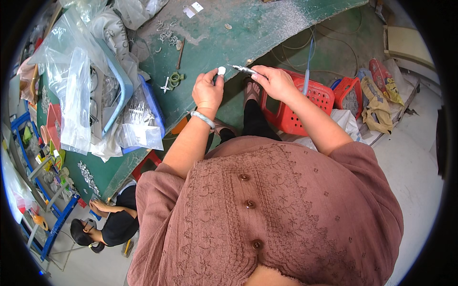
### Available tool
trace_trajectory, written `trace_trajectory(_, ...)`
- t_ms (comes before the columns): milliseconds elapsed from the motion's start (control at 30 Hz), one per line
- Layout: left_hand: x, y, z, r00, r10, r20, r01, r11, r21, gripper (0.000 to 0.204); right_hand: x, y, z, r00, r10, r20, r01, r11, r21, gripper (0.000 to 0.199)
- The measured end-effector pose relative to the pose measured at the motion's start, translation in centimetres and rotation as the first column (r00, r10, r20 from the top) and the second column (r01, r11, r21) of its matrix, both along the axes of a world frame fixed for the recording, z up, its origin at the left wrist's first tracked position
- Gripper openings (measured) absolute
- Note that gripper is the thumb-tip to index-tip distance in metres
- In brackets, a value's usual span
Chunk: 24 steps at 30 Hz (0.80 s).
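Near the table's edge, my left hand [208, 93] pinches a small white disc-like piece [222, 70] between thumb and fingertips. My right hand [276, 83] grips a slim silver pen-shaped tool [244, 69], held much like a pen. Its thin tip points left toward the white piece, with a small gap between them. On the green table [205, 40], left of my left hand, lie some olive-green rings [176, 79] and a small white cross-shaped part [165, 86]. A brown rod [180, 53] lies just beyond them.
Clear plastic bags fill a blue tray [157, 114] at the left. Curled white bits [167, 33] lie farther back. Red plastic baskets [305, 107] stand on the right, below a hanging blue hose [307, 71]. Another person [117, 226] works at the lower left.
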<state>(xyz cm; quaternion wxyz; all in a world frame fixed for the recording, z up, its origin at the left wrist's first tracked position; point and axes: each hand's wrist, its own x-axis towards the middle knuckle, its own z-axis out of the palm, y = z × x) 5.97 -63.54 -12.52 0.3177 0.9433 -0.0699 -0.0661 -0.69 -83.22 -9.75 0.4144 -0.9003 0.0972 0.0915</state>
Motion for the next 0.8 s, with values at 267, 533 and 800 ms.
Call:
trace_trajectory(267, 0.0, -0.1, 0.0, 1.000, 0.002, -0.001, -0.002, 1.000, 0.004, 0.022, 1.8, -1.2, -0.3, 0.979, 0.163, 0.120, -0.142, 0.976, -0.166, 0.023)
trace_trajectory(533, 0.0, 0.0, 0.1, 1.000, -0.005, 0.024, 0.005, 1.000, 0.013, 0.021, 3.3, -1.0, 0.6, 0.951, 0.308, 0.023, -0.279, 0.888, -0.365, 0.029)
trace_trajectory(800, 0.0, 0.0, 0.0, 1.000, 0.005, 0.005, -0.005, 1.000, 0.017, 0.021, 3.4, -0.6, 0.3, 0.935, 0.352, 0.028, -0.311, 0.857, -0.411, 0.029)
